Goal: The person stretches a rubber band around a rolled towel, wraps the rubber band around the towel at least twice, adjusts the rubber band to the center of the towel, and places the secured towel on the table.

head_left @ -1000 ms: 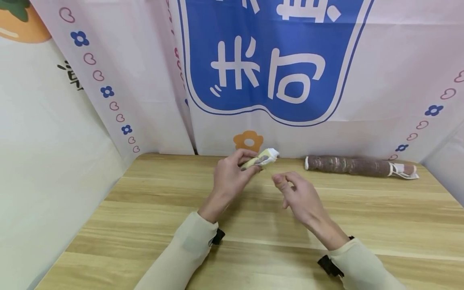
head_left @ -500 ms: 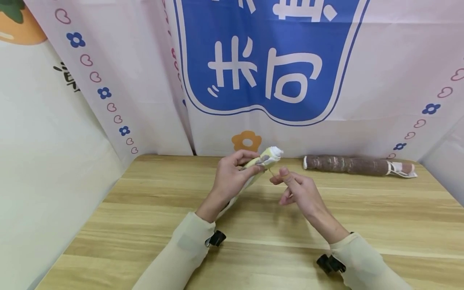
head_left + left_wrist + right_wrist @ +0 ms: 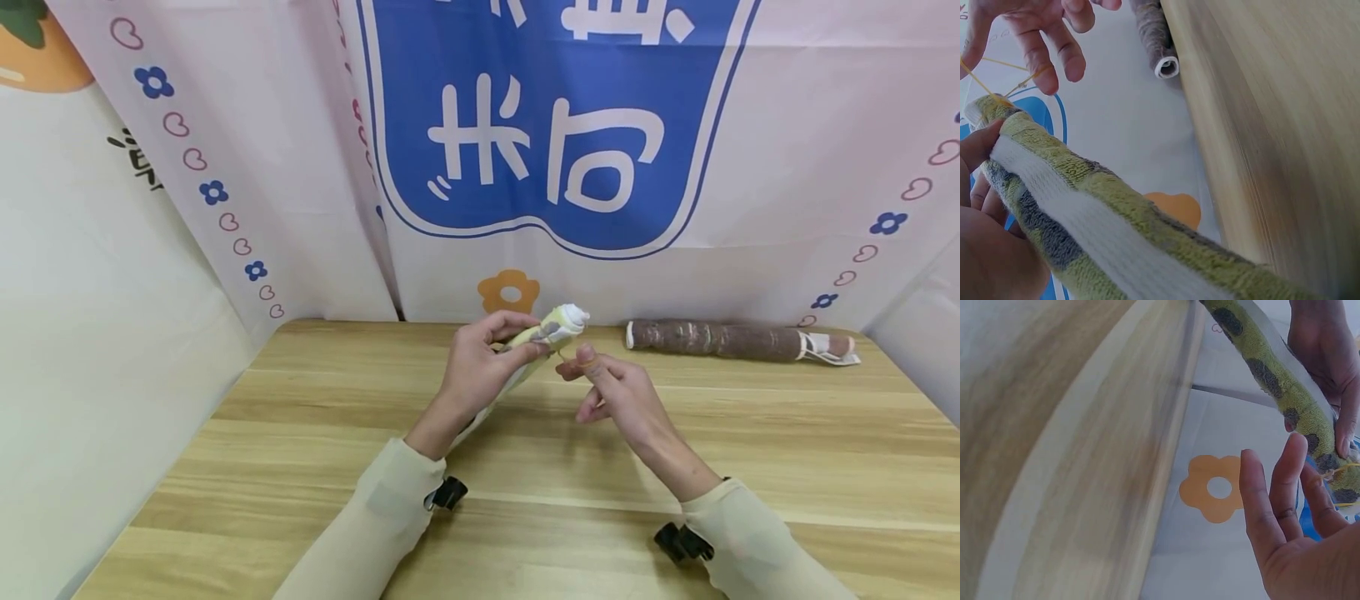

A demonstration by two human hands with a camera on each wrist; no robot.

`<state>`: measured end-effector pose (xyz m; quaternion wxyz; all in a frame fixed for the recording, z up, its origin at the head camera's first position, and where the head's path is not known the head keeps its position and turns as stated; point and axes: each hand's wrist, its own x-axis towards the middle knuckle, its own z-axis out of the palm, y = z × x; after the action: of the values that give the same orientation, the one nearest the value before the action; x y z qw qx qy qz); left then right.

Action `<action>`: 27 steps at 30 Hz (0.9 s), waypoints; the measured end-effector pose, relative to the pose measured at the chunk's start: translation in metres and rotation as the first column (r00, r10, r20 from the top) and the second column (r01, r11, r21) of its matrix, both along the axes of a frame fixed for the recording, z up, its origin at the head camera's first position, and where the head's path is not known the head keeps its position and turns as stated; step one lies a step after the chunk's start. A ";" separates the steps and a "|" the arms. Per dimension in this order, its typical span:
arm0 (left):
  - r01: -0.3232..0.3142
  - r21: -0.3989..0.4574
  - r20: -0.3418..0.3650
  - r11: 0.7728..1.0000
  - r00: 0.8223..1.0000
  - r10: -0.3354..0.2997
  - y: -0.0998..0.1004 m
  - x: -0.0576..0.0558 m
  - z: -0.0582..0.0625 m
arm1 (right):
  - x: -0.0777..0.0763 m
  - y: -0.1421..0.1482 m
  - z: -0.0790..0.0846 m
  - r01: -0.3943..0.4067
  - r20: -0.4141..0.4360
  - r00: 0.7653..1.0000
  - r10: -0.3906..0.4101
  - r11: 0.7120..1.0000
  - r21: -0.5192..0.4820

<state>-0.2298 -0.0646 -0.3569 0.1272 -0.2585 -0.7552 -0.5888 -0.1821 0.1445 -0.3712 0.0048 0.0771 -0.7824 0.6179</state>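
Note:
My left hand (image 3: 480, 358) grips a rolled-up towel (image 3: 1116, 219), yellow-green with dark grey patches and a white edge strip. The roll slants up and away from the table, its white end (image 3: 572, 319) pointing to the far right. Around that end runs a thin yellow rubber band (image 3: 1000, 100), stretched out from the towel. With thumb and fingertips my right hand (image 3: 626, 396) holds the band taut just right of the roll. Its other fingers are spread apart in the right wrist view. The towel's lower part is partly hidden behind the left hand and wrist.
A brown rolled towel (image 3: 716, 340) with a light tie and label lies along the table's back right edge. The wooden table (image 3: 300, 467) meets a printed cloth backdrop (image 3: 465, 258) at its rear. Black straps with small devices sit at both wrists.
The towel roll has swung so more of its length shows, its end slightly further right. My right hand has closed in on that end, and the stretched band has come into sight.

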 end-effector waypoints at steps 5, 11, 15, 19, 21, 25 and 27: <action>0.017 0.000 0.004 1.000 1.000 -0.017 0.000 0.000 -0.001 | 0.001 0.000 0.000 -0.002 -0.001 1.000 0.002 1.000 -0.014; 0.034 -0.004 -0.007 0.999 0.999 -0.034 -0.001 0.000 -0.001 | -0.001 0.001 -0.001 -0.020 -0.008 1.000 0.020 1.000 0.003; 0.041 -0.045 -0.004 0.998 0.999 -0.041 -0.001 0.000 -0.001 | -0.001 0.004 -0.001 -0.041 -0.011 0.999 0.041 0.999 0.032; 0.049 -0.084 0.000 0.995 0.999 -0.049 -0.002 0.001 -0.002 | 0.000 0.006 0.000 -0.086 -0.014 0.996 0.086 0.995 0.057; 0.061 -0.090 -0.009 0.994 0.998 -0.062 -0.002 0.001 -0.002 | 0.000 0.006 0.000 -0.098 -0.018 0.995 0.100 0.992 0.080; 0.075 -0.089 -0.028 0.993 0.997 -0.078 -0.003 0.000 -0.002 | 0.000 0.007 0.002 -0.098 -0.025 0.995 0.101 0.990 0.102; 0.078 -0.086 -0.027 0.993 0.996 -0.081 -0.004 -0.001 -0.001 | -0.001 0.008 0.002 -0.101 -0.030 0.994 0.104 0.991 0.085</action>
<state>-0.2308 -0.0683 -0.3582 0.1039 -0.3024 -0.7667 -0.5568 -0.1835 0.1522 -0.3692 -0.0167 0.1279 -0.8024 0.5827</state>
